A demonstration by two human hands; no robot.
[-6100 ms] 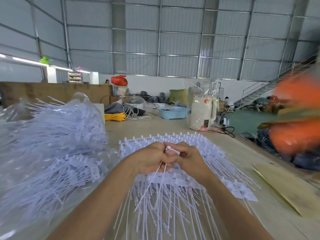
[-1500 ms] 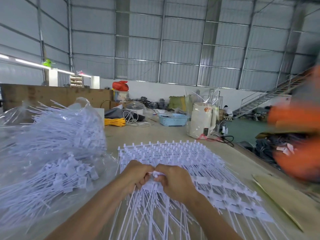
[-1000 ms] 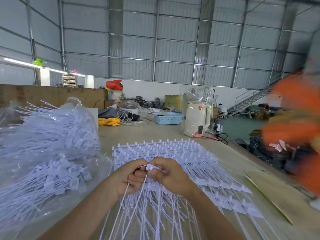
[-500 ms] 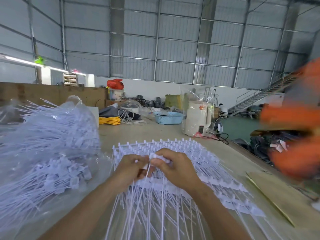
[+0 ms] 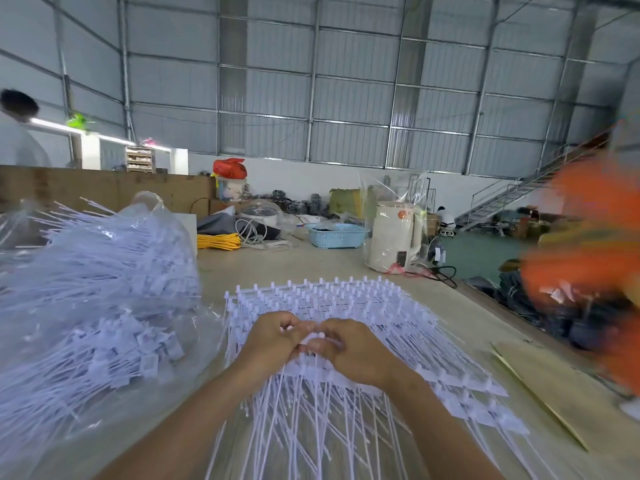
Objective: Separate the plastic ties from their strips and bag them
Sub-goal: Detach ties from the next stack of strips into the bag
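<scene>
Nearest the camera: left hand and right hand, knuckles together, fingers curled, pinching white plastic ties over the fanned strips on the worktop. Left: clear bag heaped with separated ties. Beyond: blue basket, wrapped white kettle.

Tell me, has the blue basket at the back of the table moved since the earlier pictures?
No. The blue basket sits just left of the white kettle and right of the yellow cord, as before; only the camera shifted.
</scene>
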